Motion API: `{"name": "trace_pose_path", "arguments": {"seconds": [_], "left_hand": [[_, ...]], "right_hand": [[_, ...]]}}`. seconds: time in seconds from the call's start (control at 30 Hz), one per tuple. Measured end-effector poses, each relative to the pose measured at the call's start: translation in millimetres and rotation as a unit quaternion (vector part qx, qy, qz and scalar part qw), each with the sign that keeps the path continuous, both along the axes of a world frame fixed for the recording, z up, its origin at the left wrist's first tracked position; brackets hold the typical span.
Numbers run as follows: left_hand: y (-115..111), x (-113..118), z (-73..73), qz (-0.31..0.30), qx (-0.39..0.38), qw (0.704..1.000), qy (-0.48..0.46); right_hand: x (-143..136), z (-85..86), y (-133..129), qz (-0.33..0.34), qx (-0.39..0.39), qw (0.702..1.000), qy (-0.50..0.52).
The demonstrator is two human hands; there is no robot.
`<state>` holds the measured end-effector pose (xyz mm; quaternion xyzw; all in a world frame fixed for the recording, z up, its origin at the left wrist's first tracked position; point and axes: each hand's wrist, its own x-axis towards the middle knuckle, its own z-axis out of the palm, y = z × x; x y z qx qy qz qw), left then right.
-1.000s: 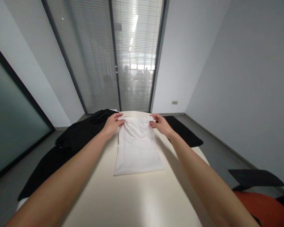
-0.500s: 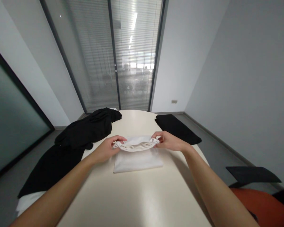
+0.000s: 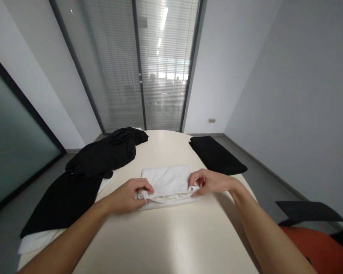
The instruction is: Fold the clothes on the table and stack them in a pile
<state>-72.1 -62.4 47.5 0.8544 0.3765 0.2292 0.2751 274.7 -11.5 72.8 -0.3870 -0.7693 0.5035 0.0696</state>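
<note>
A white folded cloth garment [image 3: 167, 179] lies in the middle of the pale table [image 3: 171, 236]. My left hand [image 3: 131, 196] pinches the left end of its gathered near edge between thumb and fingers. At the right end of that same edge, my right hand [image 3: 207, 182] has its fingers closed on the fabric. Between the hands the edge is bunched and sags slightly, and a lower white layer shows beneath it. Whether the garment is a shirt or something else I cannot tell.
Black clothes [image 3: 105, 156] lie heaped along the table's left side, with white fabric [image 3: 40, 240] under them. A folded black cloth [image 3: 217, 154] rests at the right edge. An orange chair [image 3: 317, 249] stands at the lower right. Glass panels with blinds are beyond the table.
Both hands have come nearer to me and down, bringing the gathered edge over the lower layer. More of the flat white upper surface now shows behind it.
</note>
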Motion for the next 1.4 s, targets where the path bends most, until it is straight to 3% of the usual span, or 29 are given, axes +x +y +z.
{"name": "trace_pose_path", "arguments": {"seconds": [0.13, 0.27, 0.43, 0.57, 0.63, 0.73, 0.83, 0.93, 1.03, 1.23, 1.4], "left_hand": [[-2, 1, -0.7, -0.044, 0.018, 0.998, 0.043], [-5, 6, 0.9, -0.058, 0.052, 0.992, 0.097], [-6, 10, -1.9, -0.044, 0.1, 0.983, 0.145], [-4, 4, -0.5, -0.037, 0.119, 0.986, 0.111], [0, 2, 0.4, -0.001, 0.133, 0.989, 0.067], [5, 4, -3.4, 0.08, 0.189, 0.978, 0.034], [8, 6, -16.4, 0.061, 0.204, 0.974, 0.08], [9, 3, -31.7, 0.009, 0.142, 0.98, 0.138], [9, -2, -37.9, -0.006, 0.105, 0.982, 0.158], [11, 0, -31.3, 0.021, 0.111, 0.983, 0.142], [15, -3, -36.2, 0.05, 0.069, 0.988, 0.131]], "right_hand": [[-2, 1.7, 0, 0.04, 0.007, 0.998, -0.054], [-7, 3.5, -4, 0.026, 0.045, 0.996, -0.07], [-24, 0.5, -16, 0.02, 0.157, 0.979, -0.131], [-31, -2.2, -19, 0.061, 0.165, 0.974, -0.143], [-33, -0.6, -18, 0.075, 0.181, 0.97, -0.142], [-41, 0.0, -16, 0.023, 0.318, 0.943, -0.099], [-52, -11.3, -13, -0.015, 0.421, 0.906, -0.047], [-58, -30.0, -10, 0.011, 0.378, 0.92, -0.099], [-57, -40.4, -9, 0.023, 0.322, 0.934, -0.151], [-58, -35.4, -12, 0.025, 0.332, 0.933, -0.139], [-54, -35.0, -8, 0.005, 0.315, 0.94, -0.128]]}}
